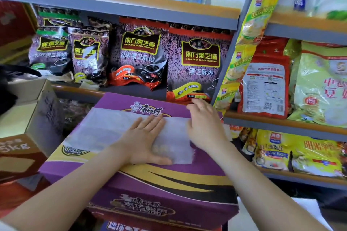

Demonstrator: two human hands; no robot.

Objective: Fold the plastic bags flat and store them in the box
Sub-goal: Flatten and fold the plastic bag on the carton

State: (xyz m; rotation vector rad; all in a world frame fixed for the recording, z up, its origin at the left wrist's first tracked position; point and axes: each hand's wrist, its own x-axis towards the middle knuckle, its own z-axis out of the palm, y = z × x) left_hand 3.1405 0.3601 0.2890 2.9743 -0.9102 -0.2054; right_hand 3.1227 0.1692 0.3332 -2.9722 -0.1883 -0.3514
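A translucent white plastic bag (105,129) lies spread flat across the top of a closed purple and gold carton (169,184). My left hand (144,140) presses palm down on the bag's middle, fingers straight and spread. My right hand (204,125) rests on the bag's right end, its fingers reaching toward the carton's far edge. An open cardboard box (37,110) stands to the left of the carton, its inside mostly out of sight.
Shelves behind hold dark sesame-paste packets (139,52). To the right are yellow cereal packets (300,150) and a red packet (264,80) on more shelves. A brown carton (18,154) sits at the lower left, and a black object (7,88) at the left edge.
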